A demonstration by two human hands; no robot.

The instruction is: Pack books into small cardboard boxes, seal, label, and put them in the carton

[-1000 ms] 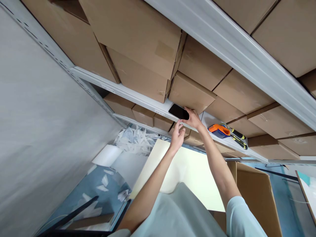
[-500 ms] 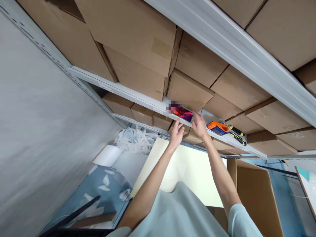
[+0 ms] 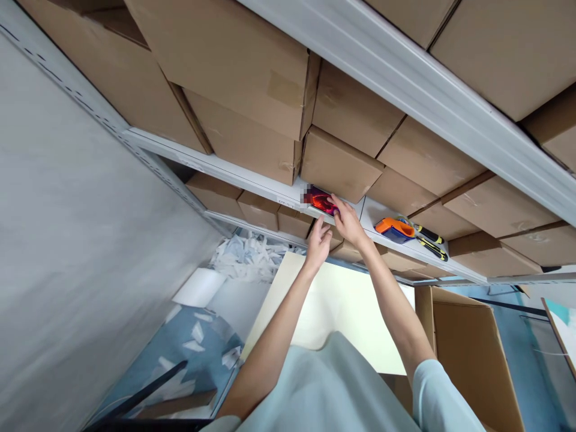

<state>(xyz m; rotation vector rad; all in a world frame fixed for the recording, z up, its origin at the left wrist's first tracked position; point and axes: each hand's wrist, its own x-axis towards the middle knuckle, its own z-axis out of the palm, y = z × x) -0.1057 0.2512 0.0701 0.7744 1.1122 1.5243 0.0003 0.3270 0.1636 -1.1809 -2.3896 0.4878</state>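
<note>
A grey wall [image 3: 85, 222] stands beside white metal shelving [image 3: 400, 69]; the floor [image 3: 173, 339], partly hidden, is blue, perhaps painted.

Both bare arms [image 3: 396, 294] reach forward, pretty straight. Bare right hand [image 3: 348, 221] has bent fingers over the right end of the flat rectangular phone with a glowing red-purple screen [image 3: 320, 200]; bare left hand [image 3: 318, 247] sits just bodyward of it, loosely curled.

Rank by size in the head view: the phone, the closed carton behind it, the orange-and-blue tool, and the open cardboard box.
1. Open cardboard box
2. Closed carton
3. Phone and orange-and-blue tool: too alike to rank; the right hand covers part of the phone.
</note>
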